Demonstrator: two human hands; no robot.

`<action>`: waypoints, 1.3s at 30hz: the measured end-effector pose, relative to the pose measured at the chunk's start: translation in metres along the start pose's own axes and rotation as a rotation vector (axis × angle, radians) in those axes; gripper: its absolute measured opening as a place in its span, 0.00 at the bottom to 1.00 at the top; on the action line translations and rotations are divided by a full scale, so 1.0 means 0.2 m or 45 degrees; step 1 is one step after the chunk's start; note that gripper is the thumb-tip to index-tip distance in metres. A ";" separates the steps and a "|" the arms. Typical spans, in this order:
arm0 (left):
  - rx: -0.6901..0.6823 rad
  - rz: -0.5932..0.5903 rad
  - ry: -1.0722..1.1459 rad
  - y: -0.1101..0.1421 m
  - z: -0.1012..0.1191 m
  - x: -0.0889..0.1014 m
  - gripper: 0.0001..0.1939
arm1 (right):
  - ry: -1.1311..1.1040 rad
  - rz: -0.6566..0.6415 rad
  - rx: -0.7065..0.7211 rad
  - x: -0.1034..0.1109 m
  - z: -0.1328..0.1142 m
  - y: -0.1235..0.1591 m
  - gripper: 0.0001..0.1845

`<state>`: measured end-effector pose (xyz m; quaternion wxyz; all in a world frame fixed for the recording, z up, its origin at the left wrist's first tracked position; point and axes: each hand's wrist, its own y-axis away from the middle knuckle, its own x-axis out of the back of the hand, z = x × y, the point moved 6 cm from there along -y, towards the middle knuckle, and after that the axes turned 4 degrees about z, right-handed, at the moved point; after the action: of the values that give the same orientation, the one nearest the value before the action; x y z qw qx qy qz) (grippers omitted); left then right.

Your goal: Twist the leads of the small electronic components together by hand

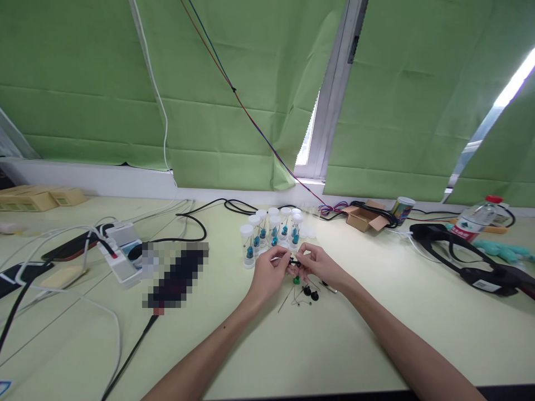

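My left hand [270,271] and my right hand [321,263] meet over the table, fingertips pinched on a small black part [295,262]; its exact kind is too small to make out. Below the fingers lies a small green piece [296,280]. Two black round knob-like pieces [314,296] rest just nearer to me, among thin metal wires or rods [286,299]. Behind my hands stand several clear tubes [248,248] with white caps, each holding blue pieces and thin stems.
On the left, a power strip [121,262], tangled cables and a blurred-out dark device [178,281] lie on the table [234,356]. To the right are an open cardboard box [363,218], a can [403,210], a black headset [460,262] and a plastic bottle [475,220].
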<state>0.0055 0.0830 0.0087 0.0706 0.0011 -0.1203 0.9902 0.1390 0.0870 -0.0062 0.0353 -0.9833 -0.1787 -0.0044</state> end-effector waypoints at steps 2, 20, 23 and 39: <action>0.006 0.008 0.005 0.00 0.00 0.00 0.13 | -0.002 0.006 0.000 0.00 -0.01 0.00 0.24; 0.099 0.017 0.083 -0.01 -0.05 0.01 0.16 | 0.076 0.072 0.011 0.00 -0.01 0.00 0.24; 0.106 0.029 0.072 -0.01 -0.06 0.01 0.15 | 0.079 0.073 -0.003 -0.01 0.01 -0.01 0.24; 0.248 0.135 0.173 0.00 -0.07 0.02 0.13 | 0.057 0.208 0.056 0.02 0.01 -0.02 0.23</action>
<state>0.0020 0.0867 -0.0051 0.0257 -0.0654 -0.0183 0.9974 0.1418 0.0929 -0.0070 0.0612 -0.9932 -0.0970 -0.0195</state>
